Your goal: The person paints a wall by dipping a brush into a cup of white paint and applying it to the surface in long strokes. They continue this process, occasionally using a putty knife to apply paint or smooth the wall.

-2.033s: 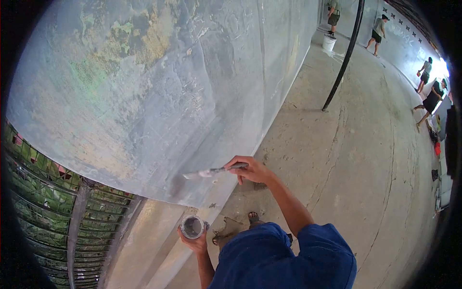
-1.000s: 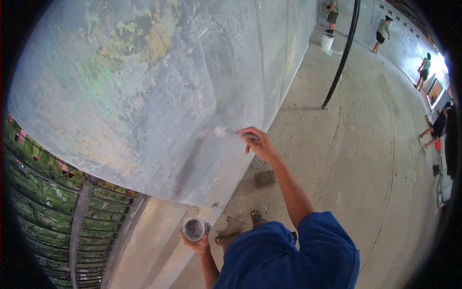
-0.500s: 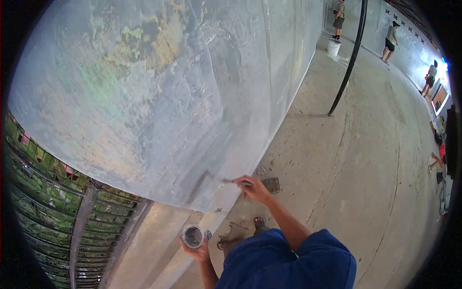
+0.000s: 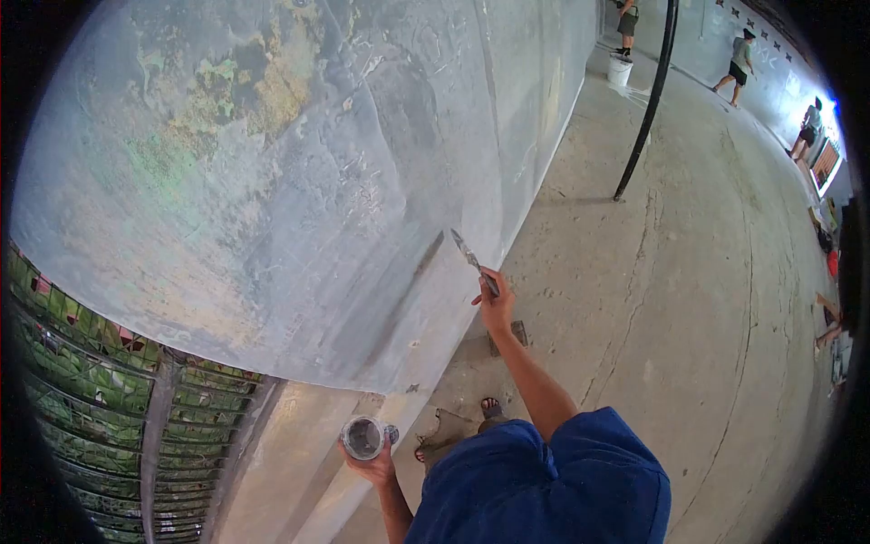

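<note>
My right hand point(image 4: 496, 306) is closed round the handle of a putty knife point(image 4: 466, 250), whose blade points up along the grey wall point(image 4: 299, 308). Seen nearly edge-on, the blade sits close to the wall; whether it touches cannot be made out. Just left of it, a darker damp-looking streak point(image 4: 403, 304) runs slantwise over the plaster. Low in the view, my left hand point(image 4: 372, 467) grips a small round tub point(image 4: 349, 428) from below. Grey paste point(image 4: 364, 440) shows inside the tub, and a dark lump sits by its right edge.
A dark block point(image 4: 518, 335) lies on the concrete floor point(image 4: 652, 363) beside my right forearm. Further off stand a black pole point(image 4: 648, 118) and a white bucket point(image 4: 620, 71). Several people are along the far walls. A metal grille point(image 4: 86, 399) is at lower left.
My right hand has moved the putty knife up and to the right along the wall, and its blade has turned edge-on. A longer dark streak shows there. My left hand keeps its hold.
</note>
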Action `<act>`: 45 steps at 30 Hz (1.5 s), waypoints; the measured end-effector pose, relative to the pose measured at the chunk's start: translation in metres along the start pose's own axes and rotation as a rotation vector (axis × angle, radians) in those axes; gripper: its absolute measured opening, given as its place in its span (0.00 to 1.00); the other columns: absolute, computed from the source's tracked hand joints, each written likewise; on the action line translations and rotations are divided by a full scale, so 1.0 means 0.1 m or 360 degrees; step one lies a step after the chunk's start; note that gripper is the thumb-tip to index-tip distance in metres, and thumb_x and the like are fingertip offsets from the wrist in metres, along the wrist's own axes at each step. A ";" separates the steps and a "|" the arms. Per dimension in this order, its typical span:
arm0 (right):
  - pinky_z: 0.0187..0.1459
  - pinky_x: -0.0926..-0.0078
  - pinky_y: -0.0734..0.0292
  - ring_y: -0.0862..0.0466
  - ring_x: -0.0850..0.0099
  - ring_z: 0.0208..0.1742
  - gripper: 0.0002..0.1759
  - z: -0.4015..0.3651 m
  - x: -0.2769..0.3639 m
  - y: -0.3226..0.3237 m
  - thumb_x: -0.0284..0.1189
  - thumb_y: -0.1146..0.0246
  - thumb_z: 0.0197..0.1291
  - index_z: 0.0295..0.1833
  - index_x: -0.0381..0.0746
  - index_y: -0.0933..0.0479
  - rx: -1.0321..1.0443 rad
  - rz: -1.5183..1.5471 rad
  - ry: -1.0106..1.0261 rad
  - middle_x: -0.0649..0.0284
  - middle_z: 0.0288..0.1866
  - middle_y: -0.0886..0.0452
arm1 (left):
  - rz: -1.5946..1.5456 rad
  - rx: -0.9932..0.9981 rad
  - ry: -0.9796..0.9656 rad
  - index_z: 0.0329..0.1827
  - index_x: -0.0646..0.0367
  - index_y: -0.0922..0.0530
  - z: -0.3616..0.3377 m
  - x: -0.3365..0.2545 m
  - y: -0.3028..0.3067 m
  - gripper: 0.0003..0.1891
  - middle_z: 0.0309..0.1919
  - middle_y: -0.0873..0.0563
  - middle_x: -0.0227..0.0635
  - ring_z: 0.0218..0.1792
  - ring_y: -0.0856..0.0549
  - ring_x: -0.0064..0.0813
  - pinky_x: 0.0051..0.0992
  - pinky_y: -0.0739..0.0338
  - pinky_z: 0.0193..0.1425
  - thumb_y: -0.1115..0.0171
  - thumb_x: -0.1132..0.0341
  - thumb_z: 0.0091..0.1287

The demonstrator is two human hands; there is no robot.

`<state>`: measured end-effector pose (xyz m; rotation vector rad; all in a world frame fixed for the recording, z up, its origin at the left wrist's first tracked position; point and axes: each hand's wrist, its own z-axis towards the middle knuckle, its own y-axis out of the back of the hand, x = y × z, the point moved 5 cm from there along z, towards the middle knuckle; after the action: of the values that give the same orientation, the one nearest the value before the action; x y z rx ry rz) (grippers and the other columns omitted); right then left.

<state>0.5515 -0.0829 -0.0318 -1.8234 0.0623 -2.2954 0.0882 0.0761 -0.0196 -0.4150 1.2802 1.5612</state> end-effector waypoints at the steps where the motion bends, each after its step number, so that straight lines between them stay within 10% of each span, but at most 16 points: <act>1: 0.28 0.74 0.20 0.17 0.80 0.25 0.13 -0.10 -0.04 0.01 0.28 0.36 0.81 0.65 0.38 0.19 -0.0058 -0.0011 -0.0001 0.67 0.31 0.18 | -0.0016 0.0009 0.0046 0.80 0.65 0.37 -0.02 0.00 0.00 0.60 0.65 0.17 0.54 0.65 0.16 0.53 0.49 0.23 0.74 0.07 0.63 0.44; 8: 0.31 0.72 0.13 0.14 0.77 0.29 0.12 -0.75 0.03 -0.09 0.21 0.38 0.79 0.63 0.33 0.19 0.1318 0.0240 -0.0387 0.62 0.46 0.13 | -0.0068 -0.0168 -0.0081 0.72 0.68 0.26 -0.04 -0.12 0.07 0.47 0.62 0.14 0.47 0.63 0.14 0.41 0.42 0.22 0.72 0.11 0.65 0.48; 12: 0.31 0.72 0.12 0.15 0.77 0.30 0.12 -0.50 -0.04 -0.07 0.22 0.37 0.79 0.63 0.32 0.19 0.1216 0.0061 -0.0461 0.61 0.46 0.13 | 0.0048 -0.0183 -0.0001 0.74 0.69 0.28 -0.01 -0.18 0.05 0.50 0.65 0.14 0.50 0.64 0.14 0.45 0.44 0.22 0.72 0.10 0.64 0.47; 17: 0.33 0.71 0.13 0.15 0.78 0.29 0.13 0.10 -0.09 0.08 0.21 0.39 0.80 0.65 0.35 0.18 -0.0082 0.0063 -0.0056 0.64 0.45 0.15 | 0.0086 -0.0058 0.0002 0.76 0.69 0.30 0.10 -0.26 0.05 0.53 0.67 0.15 0.52 0.64 0.13 0.46 0.45 0.21 0.72 0.10 0.64 0.46; 21: 0.32 0.72 0.13 0.15 0.77 0.29 0.14 0.05 -0.15 0.10 0.21 0.39 0.80 0.65 0.36 0.19 -0.0079 0.0169 -0.0074 0.64 0.46 0.14 | -0.0121 -0.0189 0.0007 0.68 0.66 0.24 0.07 -0.25 0.05 0.46 0.57 0.12 0.48 0.57 0.12 0.45 0.42 0.20 0.67 0.10 0.62 0.43; 26: 0.32 0.72 0.14 0.17 0.80 0.29 0.14 -0.49 0.28 -0.09 0.27 0.35 0.80 0.66 0.35 0.18 0.1256 0.0210 -0.0431 0.66 0.39 0.14 | -0.0159 -0.0209 0.0012 0.71 0.66 0.25 -0.06 -0.14 0.07 0.49 0.60 0.13 0.50 0.60 0.13 0.46 0.43 0.20 0.68 0.09 0.60 0.44; 30: 0.32 0.72 0.15 0.17 0.79 0.29 0.14 -0.31 0.16 -0.05 0.28 0.35 0.80 0.65 0.35 0.18 0.1278 0.0119 -0.0569 0.66 0.41 0.14 | 0.0099 -0.0185 -0.0127 0.78 0.67 0.32 -0.11 0.09 0.06 0.57 0.68 0.18 0.54 0.65 0.15 0.49 0.47 0.23 0.72 0.07 0.58 0.44; 33: 0.32 0.73 0.15 0.16 0.78 0.28 0.15 0.06 -0.18 0.04 0.27 0.35 0.79 0.66 0.38 0.18 0.0422 0.0195 -0.0240 0.66 0.46 0.14 | -0.0074 -0.0240 0.0000 0.81 0.70 0.37 -0.21 1.01 -0.02 0.61 0.71 0.20 0.55 0.70 0.18 0.50 0.49 0.27 0.78 0.07 0.57 0.47; 37: 0.31 0.73 0.16 0.16 0.76 0.29 0.15 0.30 -0.54 0.12 0.25 0.37 0.80 0.67 0.41 0.17 -0.0213 0.0163 -0.0144 0.65 0.49 0.14 | -0.0520 -0.0026 0.0312 0.80 0.73 0.35 -0.04 0.48 -0.05 0.58 0.71 0.20 0.55 0.71 0.19 0.45 0.46 0.24 0.77 0.06 0.59 0.49; 38: 0.33 0.70 0.15 0.17 0.77 0.29 0.14 0.26 -0.50 0.11 0.24 0.39 0.81 0.66 0.37 0.17 -0.0154 0.0184 -0.0202 0.64 0.51 0.13 | -0.0500 0.0000 0.0458 0.80 0.72 0.35 -0.05 0.52 -0.03 0.56 0.70 0.18 0.53 0.70 0.17 0.42 0.44 0.23 0.76 0.08 0.68 0.49; 39: 0.35 0.68 0.14 0.16 0.76 0.30 0.14 0.25 -1.09 -0.01 0.22 0.40 0.80 0.66 0.33 0.18 -0.0046 0.0281 -0.0163 0.63 0.51 0.11 | 0.0405 0.0038 -0.0299 0.74 0.75 0.27 0.07 -0.22 0.01 0.47 0.61 0.13 0.58 0.56 0.11 0.53 0.49 0.14 0.62 0.14 0.50 0.60; 43: 0.38 0.66 0.15 0.12 0.75 0.36 0.13 -0.59 -0.27 -0.16 0.29 0.38 0.82 0.64 0.36 0.18 0.0877 0.0224 0.0030 0.64 0.46 0.12 | 0.0109 0.0136 -0.0409 0.74 0.74 0.26 0.29 -0.55 -0.86 0.47 0.61 0.13 0.58 0.56 0.11 0.53 0.49 0.14 0.62 0.14 0.50 0.60; 45: 0.42 0.69 0.14 0.09 0.74 0.43 0.16 -0.97 -0.08 -0.02 0.36 0.35 0.81 0.63 0.38 0.17 0.0962 0.0213 -0.0445 0.63 0.49 0.10 | 0.0032 0.0133 -0.0426 0.73 0.74 0.26 0.38 -0.63 -0.99 0.47 0.61 0.13 0.58 0.56 0.11 0.52 0.49 0.14 0.62 0.14 0.50 0.61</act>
<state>0.4594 -0.0887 -0.0617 -1.7149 -0.4814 -1.6916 0.2109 0.0688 -0.0074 -0.1344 1.1390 1.5167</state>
